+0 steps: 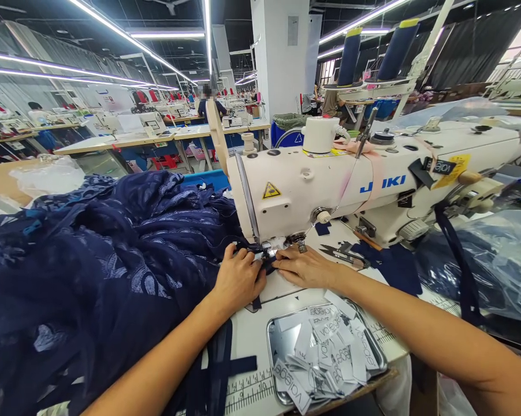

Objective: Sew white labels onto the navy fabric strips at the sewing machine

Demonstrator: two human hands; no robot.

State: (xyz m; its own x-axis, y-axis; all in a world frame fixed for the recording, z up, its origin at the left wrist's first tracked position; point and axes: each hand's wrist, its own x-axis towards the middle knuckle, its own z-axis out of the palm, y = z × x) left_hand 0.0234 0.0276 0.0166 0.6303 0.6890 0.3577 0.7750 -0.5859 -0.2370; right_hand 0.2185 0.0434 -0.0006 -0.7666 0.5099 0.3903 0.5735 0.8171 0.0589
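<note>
My left hand [238,277] is closed, its bent fingers on the edge of the navy fabric [156,254] just left of the presser foot [264,253]. From the other side, my right hand [301,267] has its fingers pressed together on a small navy piece of the fabric by the foot. The white sewing machine [312,179] stands over both hands, and its needle area is partly hidden by fingers. Bunched fabric with pale patterns spreads to the left. Navy straps [219,367] hang over the table edge below my left hand.
A metal tray [274,346] of printed labels [330,341] sits in front of my right forearm. Thread snips [345,255] lie beyond my right wrist. Clear plastic bags [494,260] are at the right, thread cones [349,58] above. A person [211,107] sits farther back.
</note>
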